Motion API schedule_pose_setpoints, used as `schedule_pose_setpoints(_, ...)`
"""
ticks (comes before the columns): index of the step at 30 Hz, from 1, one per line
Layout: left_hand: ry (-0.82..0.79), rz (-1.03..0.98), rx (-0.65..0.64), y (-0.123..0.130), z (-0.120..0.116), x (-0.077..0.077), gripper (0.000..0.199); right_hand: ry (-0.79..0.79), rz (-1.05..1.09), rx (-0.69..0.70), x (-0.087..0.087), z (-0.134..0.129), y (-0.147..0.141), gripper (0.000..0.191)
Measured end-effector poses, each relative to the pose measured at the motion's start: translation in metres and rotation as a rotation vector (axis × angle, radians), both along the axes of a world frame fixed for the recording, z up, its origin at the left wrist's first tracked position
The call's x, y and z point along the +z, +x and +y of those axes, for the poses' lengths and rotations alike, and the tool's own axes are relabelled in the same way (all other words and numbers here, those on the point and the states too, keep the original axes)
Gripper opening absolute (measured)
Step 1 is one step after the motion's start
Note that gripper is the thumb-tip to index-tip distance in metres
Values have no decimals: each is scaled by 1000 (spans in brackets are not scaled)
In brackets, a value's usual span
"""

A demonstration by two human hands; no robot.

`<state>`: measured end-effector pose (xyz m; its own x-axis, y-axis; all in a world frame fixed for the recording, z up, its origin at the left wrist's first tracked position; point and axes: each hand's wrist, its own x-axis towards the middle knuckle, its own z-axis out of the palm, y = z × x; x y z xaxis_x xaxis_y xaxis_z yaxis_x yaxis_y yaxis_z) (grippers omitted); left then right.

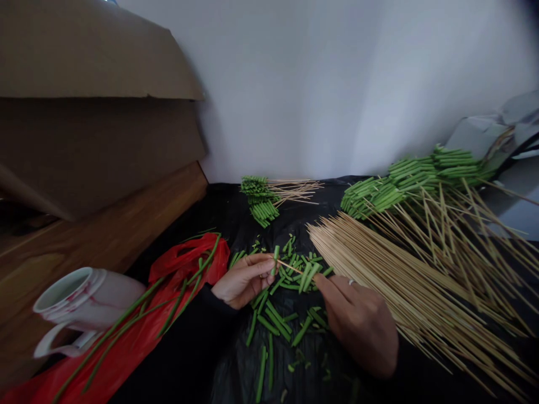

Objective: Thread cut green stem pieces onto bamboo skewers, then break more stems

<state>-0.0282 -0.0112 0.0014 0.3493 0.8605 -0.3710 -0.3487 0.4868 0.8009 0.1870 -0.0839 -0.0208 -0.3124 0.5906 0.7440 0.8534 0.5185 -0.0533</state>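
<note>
My left hand [247,279] is closed in a pinch on a short upright piece of garlic scape [275,259]. My right hand [357,314], with a ring on one finger, is closed around a thin bamboo skewer [291,267]. The skewer's tip meets the piece at my left fingertips; whether it has gone through, I cannot tell. Several green pieces [309,277] sit side by side on the skewer close to my right fingers. Below both hands, loose cut scape pieces [278,320] lie scattered on black plastic sheeting [236,359].
Bare skewers [391,269] lie in a wide bundle at right. Filled skewers are stacked behind them [412,177], with a smaller stack [263,202] by the wall. A white pitcher [101,297], a red plastic bag [138,342] with long scapes, and a cardboard box [96,146] stand left.
</note>
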Motion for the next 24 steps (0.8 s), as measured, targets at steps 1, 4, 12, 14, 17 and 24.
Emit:
schedule_pose_setpoints(1,7,11,-6,1,-1,0,20,1,3,5,0,0,-1,29)
schedule_pose_setpoints(4,29,44,-76,9,-8,-2,22,-3,-12,27,0,-2,-4,27)
schedule_pose_setpoints(12,226,221,-140,17,-14,-4,22,-3,-44,63,2,-1,-5,27)
schedule_pose_setpoints(14,373,369,-165,8,-9,5,23,12,-48,41,3,1,0,27)
schedule_pose_setpoints(17,576,679,-31,-9,0,18,23,30,-45,-19,5,5,7,27)
schedule_pose_setpoints(24,886,1383,-85,-30,11,12,16,20,-61,-18,2,9,10,28)
